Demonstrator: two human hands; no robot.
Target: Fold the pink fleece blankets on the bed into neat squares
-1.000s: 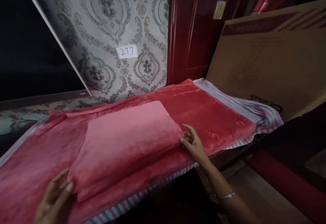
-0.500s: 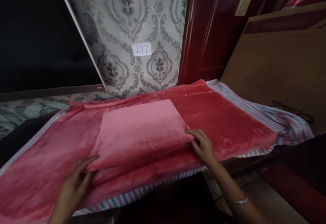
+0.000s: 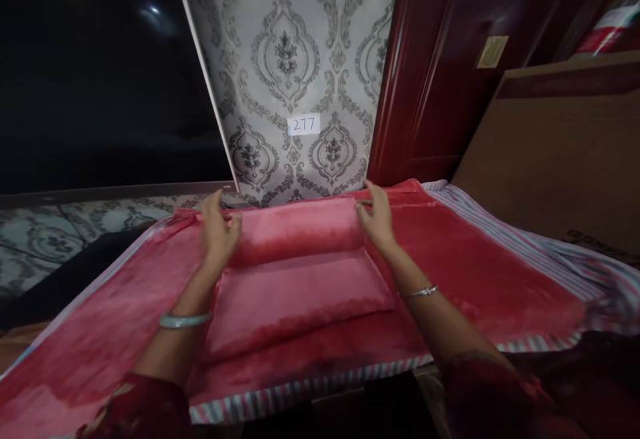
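Observation:
A pink plush cloth (image 3: 300,286) lies folded on a larger red plush blanket (image 3: 450,266). Its far part forms a raised, rounded fold (image 3: 300,229), and its near part lies flatter, with a thick front edge. At the left end of the raised fold is my left hand (image 3: 219,229), thumb apart from the fingers. My right hand (image 3: 376,216) is at the fold's right end, fingers stretched forward and thumb apart. Both hands look open; whether their fingertips touch the cloth is hard to tell.
Under the blanket, a striped sheet (image 3: 505,219) shows along the edges. A dark television screen (image 3: 100,86) stands at the left. Behind are patterned wallpaper with a paper label (image 3: 304,124) reading 277 and a dark red door (image 3: 435,92). A large cardboard box (image 3: 560,152) leans at right.
Both hands have moved from the cloth's near edge to its far end and let go of that edge. The far part now stands as a raised fold. The view has shifted.

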